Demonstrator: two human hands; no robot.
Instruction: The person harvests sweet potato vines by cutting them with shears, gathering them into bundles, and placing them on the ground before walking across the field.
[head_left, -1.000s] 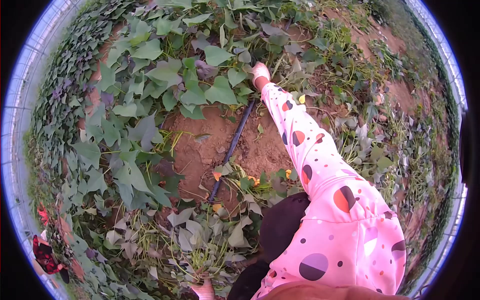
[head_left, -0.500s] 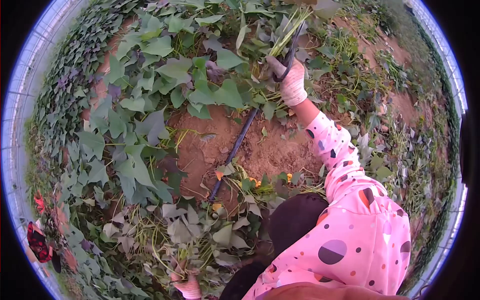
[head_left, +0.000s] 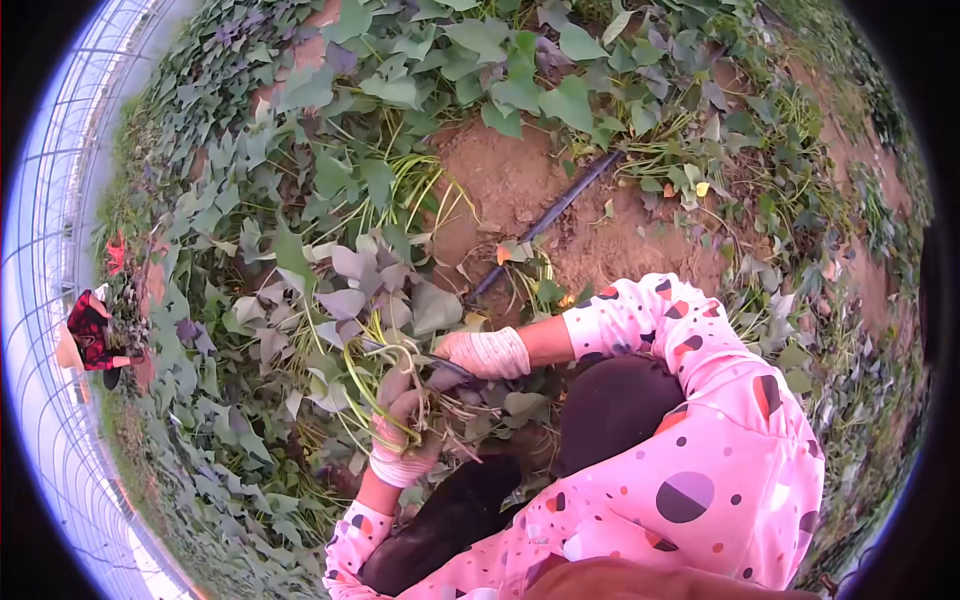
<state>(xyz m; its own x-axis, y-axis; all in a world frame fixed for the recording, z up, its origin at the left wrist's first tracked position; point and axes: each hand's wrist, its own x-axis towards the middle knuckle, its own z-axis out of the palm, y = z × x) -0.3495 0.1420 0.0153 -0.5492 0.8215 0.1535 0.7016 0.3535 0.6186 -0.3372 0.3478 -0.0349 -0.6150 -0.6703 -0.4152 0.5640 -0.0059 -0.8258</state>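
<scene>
The left hand (head_left: 400, 440), in a pale glove, sits at 7 o'clock from the picture's middle. It is clenched around a bunch of vines (head_left: 372, 318). Its thin stems, yellow-green and bent, are gathered in the fist and fan up and out toward 10 o'clock. The leaves on the bunch are heart-shaped and limp, and most show a dull grey-purple underside, paler than the green leaves of the bed around them. A few dry, brownish strands trail from the bunch beside the wrist.

The right hand (head_left: 487, 352), also gloved, lies at 6 o'clock, just beside the bunch. Its fingers grasp a dark tool (head_left: 453, 370) whose end points into the stems; its shape is too hidden to tell. Both sleeves are pink with dots.

At 1 o'clock a black hose (head_left: 560, 205) runs across a patch of bare soil (head_left: 500, 175). At 9 o'clock, well apart, another person (head_left: 90, 330) in red crouches among the plants.
</scene>
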